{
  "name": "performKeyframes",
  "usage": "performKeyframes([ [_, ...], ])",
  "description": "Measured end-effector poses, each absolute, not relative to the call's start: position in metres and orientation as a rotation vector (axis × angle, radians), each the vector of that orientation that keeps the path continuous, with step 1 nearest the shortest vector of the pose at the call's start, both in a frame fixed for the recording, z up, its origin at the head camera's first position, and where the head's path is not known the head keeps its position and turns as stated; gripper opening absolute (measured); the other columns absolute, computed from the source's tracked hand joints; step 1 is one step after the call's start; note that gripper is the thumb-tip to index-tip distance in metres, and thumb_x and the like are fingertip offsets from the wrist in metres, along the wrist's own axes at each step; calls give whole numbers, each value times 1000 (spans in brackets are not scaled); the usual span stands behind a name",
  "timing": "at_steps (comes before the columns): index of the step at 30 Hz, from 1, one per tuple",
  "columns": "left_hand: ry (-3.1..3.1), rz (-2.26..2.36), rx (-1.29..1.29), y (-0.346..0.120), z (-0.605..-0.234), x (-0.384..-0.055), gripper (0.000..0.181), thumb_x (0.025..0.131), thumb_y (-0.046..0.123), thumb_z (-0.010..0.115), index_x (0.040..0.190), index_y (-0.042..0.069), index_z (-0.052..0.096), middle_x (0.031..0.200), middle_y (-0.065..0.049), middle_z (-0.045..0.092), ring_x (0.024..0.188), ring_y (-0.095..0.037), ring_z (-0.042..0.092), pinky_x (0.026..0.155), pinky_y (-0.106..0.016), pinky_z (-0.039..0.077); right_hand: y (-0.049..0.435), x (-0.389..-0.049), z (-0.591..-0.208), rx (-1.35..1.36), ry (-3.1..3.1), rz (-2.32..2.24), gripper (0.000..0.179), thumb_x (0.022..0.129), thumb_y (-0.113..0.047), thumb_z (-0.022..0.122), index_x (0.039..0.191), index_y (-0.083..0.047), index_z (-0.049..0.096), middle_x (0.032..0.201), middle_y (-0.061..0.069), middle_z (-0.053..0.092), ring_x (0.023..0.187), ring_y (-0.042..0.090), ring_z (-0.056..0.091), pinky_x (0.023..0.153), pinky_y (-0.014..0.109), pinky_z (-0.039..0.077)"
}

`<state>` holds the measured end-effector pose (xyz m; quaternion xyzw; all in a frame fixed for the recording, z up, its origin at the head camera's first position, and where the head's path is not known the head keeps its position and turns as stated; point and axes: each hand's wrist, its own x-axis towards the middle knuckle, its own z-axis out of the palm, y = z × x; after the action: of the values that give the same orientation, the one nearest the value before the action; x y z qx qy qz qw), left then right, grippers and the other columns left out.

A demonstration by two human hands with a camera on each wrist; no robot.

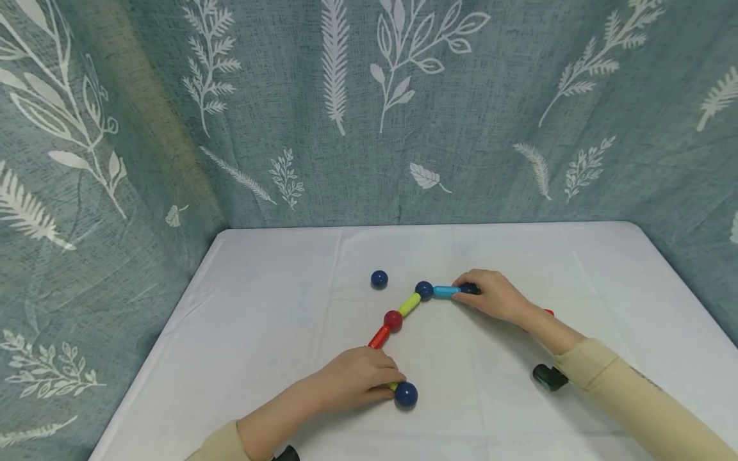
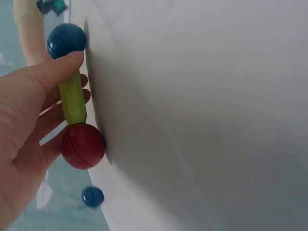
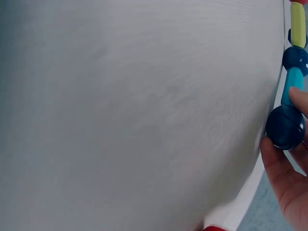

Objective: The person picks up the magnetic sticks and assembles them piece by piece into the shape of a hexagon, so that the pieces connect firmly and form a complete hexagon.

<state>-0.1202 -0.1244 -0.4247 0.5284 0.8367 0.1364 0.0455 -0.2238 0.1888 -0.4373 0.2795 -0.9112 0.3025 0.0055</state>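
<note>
A chain of magnetic rods and balls lies on the white table [image 1: 277, 307]. My left hand [image 1: 377, 379] grips a yellow-green rod [image 2: 72, 98] at the chain's near end, between a blue ball [image 1: 406, 394] and a red ball [image 2: 82, 146]; the hand hides that red ball in the head view. From there run a red rod [image 1: 378, 336], a red ball [image 1: 393, 320], a second yellow-green rod [image 1: 410, 304], a dark blue ball [image 1: 423, 290] and a cyan rod [image 1: 446, 292]. My right hand [image 1: 483, 294] pinches the dark blue end ball [image 3: 285, 126].
A loose blue ball [image 1: 378, 278] sits just behind the chain. A small red piece [image 1: 549, 312] peeks out behind my right wrist. A leaf-patterned curtain [image 1: 369, 115] closes off the back and sides of the table.
</note>
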Motion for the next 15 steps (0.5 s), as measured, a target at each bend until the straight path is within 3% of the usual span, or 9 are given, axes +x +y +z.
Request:
performKeyframes([
  [10, 2428, 334, 1791, -90, -427, -113, 26, 95, 32, 64, 118, 20, 70, 104, 11, 66, 92, 0, 55, 81, -6, 36, 173, -232, -437, 884, -2882, 940, 19, 89, -17, 73, 104, -6, 72, 96, 3, 69, 85, 15, 61, 75, 35, 49],
  [15, 2375, 331, 1797, -92, -420, -125, 38, 91, 44, 66, 123, 22, 67, 111, 10, 64, 105, -4, 53, 93, -13, 36, 167, -235, -437, 914, -2884, 958, 19, 89, -17, 72, 104, -6, 72, 96, 4, 69, 84, 15, 60, 74, 35, 49],
])
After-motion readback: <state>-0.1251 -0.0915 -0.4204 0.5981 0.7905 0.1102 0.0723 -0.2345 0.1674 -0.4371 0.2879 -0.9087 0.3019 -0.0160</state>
